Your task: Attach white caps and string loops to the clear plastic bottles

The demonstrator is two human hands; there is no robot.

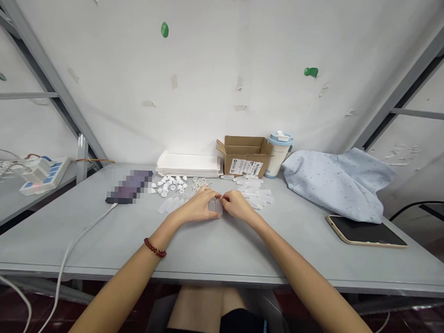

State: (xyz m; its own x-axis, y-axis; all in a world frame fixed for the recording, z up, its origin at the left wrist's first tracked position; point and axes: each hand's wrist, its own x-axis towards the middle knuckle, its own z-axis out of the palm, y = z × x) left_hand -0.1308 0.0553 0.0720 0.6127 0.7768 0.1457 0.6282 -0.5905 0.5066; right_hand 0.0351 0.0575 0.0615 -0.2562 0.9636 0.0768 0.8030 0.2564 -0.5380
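Observation:
My left hand (200, 205) is closed around a small clear plastic piece (215, 206), its thumb and fingers on either side. My right hand (238, 204) pinches at the top of that piece, and what lies between its fingertips is too small to make out. Left of my hands are white plastic caps (165, 186), a heap of thin white loops (200, 183) and several translucent flat tubes (172, 203). More translucent pieces (257, 193) lie spread out just beyond my right hand.
At the back stand white trays (188, 165), an open cardboard box (246, 160) and a lidded cup (278, 156). A pale blue cloth (335, 179) lies on the right, partly over a phone (366, 231). A cabled phone (130, 186) is at left on the grey table (240, 260).

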